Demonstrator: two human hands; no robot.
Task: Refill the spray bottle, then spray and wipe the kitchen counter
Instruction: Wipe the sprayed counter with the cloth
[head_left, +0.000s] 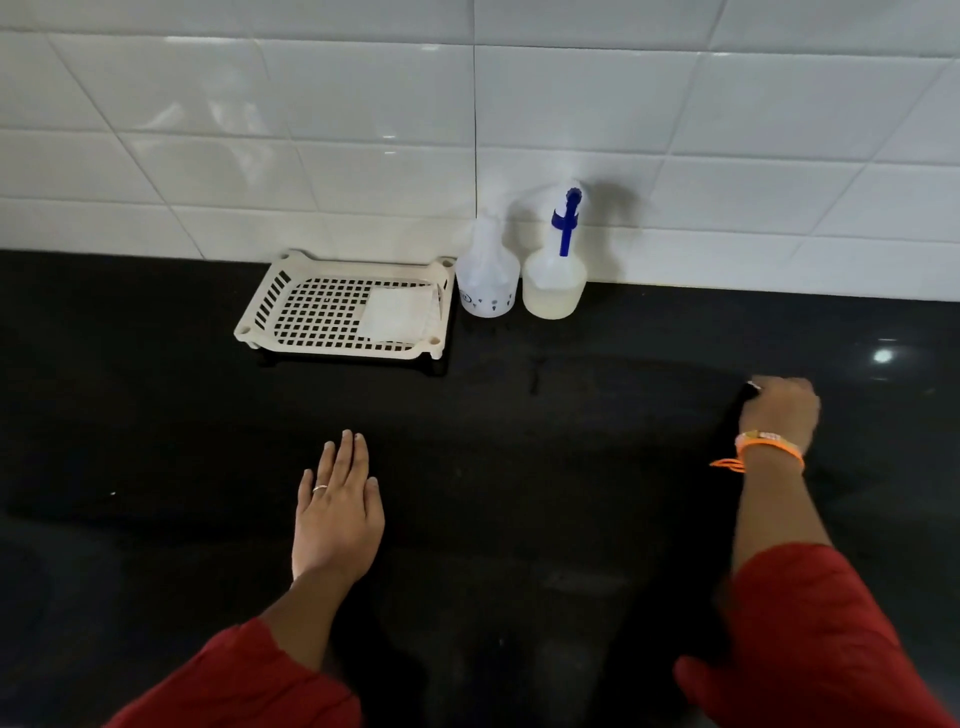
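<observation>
Against the tiled wall at the back of the black counter (519, 467) stands a spray bottle (555, 283) with a blue nozzle and pale yellowish liquid. A second, translucent white bottle (488, 286) touches its left side. My left hand (337, 512) lies flat on the counter, fingers apart, holding nothing. My right hand (779, 413) is far right on the counter, fingers curled over something dark (736, 415) that looks like a cloth. It is hard to make out against the black surface.
A cream slotted plastic tray (291, 312) sits left of the bottles, with a white folded sheet (397, 314) in its right half. The white tiled wall (571, 130) closes off the back. A faint wet patch spreads over the counter in front of the bottles.
</observation>
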